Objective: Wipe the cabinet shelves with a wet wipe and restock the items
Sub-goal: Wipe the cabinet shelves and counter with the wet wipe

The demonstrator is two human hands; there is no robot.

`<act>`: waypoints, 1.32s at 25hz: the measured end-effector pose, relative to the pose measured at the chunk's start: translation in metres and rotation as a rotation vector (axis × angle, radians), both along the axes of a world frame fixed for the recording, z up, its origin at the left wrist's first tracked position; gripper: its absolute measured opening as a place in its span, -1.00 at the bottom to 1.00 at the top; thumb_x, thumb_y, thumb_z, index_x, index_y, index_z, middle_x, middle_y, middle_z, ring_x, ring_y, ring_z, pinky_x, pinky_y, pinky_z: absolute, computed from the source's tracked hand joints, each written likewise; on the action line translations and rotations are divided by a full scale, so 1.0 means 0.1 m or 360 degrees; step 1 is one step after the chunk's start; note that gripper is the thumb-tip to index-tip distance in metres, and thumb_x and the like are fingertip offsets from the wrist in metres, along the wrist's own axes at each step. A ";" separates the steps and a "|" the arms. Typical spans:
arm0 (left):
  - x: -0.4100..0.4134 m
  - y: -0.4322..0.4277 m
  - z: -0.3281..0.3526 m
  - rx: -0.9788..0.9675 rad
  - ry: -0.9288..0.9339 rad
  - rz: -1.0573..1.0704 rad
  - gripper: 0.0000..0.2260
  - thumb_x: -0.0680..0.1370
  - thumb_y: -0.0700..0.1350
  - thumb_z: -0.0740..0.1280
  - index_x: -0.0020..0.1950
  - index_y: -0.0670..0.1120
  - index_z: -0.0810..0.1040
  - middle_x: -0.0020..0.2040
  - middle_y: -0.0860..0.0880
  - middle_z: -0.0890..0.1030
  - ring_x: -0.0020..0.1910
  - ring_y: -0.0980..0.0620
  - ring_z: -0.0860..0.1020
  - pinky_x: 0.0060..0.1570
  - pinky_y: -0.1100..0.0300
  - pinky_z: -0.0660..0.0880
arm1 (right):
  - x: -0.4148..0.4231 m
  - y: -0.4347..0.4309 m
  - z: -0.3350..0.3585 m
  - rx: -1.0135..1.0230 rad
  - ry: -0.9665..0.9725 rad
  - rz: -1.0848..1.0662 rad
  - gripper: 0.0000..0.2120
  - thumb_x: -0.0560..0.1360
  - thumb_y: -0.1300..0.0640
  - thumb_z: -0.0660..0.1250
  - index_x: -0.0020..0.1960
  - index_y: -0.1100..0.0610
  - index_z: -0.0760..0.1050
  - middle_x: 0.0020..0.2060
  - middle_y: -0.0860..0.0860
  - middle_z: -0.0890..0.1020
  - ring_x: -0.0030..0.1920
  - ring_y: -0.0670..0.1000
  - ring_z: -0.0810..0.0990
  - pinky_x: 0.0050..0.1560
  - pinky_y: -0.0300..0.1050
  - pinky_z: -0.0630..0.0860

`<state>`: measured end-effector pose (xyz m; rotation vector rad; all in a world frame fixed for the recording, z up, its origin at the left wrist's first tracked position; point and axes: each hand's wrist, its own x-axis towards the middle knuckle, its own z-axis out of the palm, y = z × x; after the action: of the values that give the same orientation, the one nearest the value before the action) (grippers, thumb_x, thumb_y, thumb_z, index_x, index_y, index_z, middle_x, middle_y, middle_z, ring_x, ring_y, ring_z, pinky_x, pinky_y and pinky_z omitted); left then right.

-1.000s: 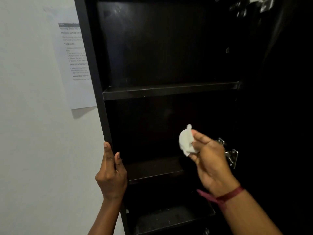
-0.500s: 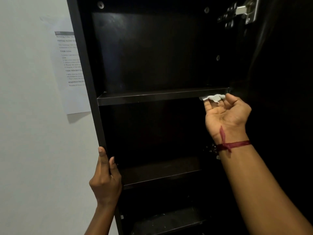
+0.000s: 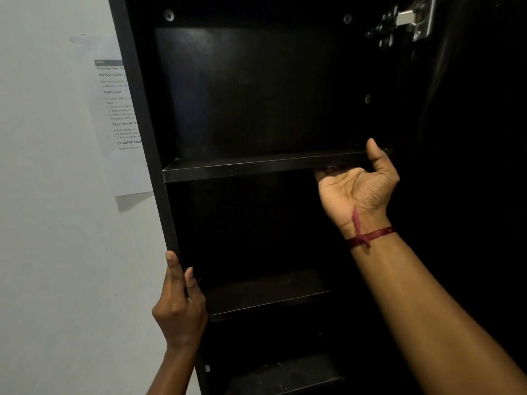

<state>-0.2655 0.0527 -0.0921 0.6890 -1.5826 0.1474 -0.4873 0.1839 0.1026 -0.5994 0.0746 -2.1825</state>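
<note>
The left hand (image 3: 179, 309) is gripping the cabinet side panel (image 3: 145, 115), apparently steadying the unit. The right hand (image 3: 356, 189) is reaching beneath the upper shelf (image 3: 256, 166), thumb over its front edge; its fingers are hidden, so its grip cannot be told. The wet wipe is not showing, probably pressed underneath

above the upper shelf (image 3: 242, 168) the bay opens wide, back to the rear panel (image 3: 256, 89); a metal hinge (image 3: 410, 21) juts in high to its right. the right hand (image 3: 356, 192) blocks the shelf's right end, fingers hidden beneath, thumb across the front edge. below the shelf, open room down to the lower shelf (image 3: 265, 297); the left hand (image 3: 179, 309) grips the side panel (image 3: 149, 138) there.
</note>
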 end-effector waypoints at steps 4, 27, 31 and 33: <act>0.01 -0.01 -0.02 -0.0006 0.0018 0.0024 -0.53 0.69 0.01 0.07 0.58 0.07 0.00 -0.09 -0.35 0.65 -0.44 0.11 0.32 -0.38 0.39 0.12 | 0.07 0.10 -0.11 0.0045 -0.0074 0.0112 -0.21 0.48 0.05 0.31 0.54 0.26 -0.04 0.49 0.32 0.14 0.49 0.31 0.16 0.48 0.23 0.10; 0.00 0.00 -0.09 0.0105 0.0072 0.0041 -0.55 0.68 0.01 0.10 0.55 -0.04 0.09 0.15 -0.28 0.62 -0.43 0.17 0.35 -0.29 0.53 0.13 | 0.30 -0.12 -0.07 -0.0045 -0.0193 0.0171 -0.39 0.51 -0.06 0.16 0.47 0.23 0.21 0.41 0.26 0.37 0.41 0.24 0.36 0.44 0.21 0.20; -0.01 0.00 -0.09 0.0112 0.0091 0.0045 -0.55 0.69 0.02 0.09 0.56 0.01 0.07 0.09 -0.28 0.65 -0.42 0.19 0.32 -0.29 0.54 0.12 | 0.59 -0.34 -0.06 -0.0003 -0.0115 0.0385 -0.44 0.49 -0.02 0.22 0.40 0.24 0.34 0.31 0.25 0.49 0.33 0.25 0.46 0.40 0.22 0.28; -0.01 0.00 -0.09 0.0123 0.0091 0.0033 -0.55 0.69 0.02 0.09 0.55 -0.01 0.09 0.08 -0.28 0.65 -0.42 0.20 0.33 -0.30 0.53 0.12 | 0.74 -0.31 -0.09 0.0051 -0.0043 0.0512 -0.37 0.48 0.00 0.22 0.48 0.25 0.22 0.40 0.29 0.37 0.42 0.28 0.34 0.46 0.22 0.18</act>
<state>-0.2661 0.0531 -0.1011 0.7634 -1.5331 0.0812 -0.4137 0.1525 0.0931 -0.5242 -0.0014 -1.8738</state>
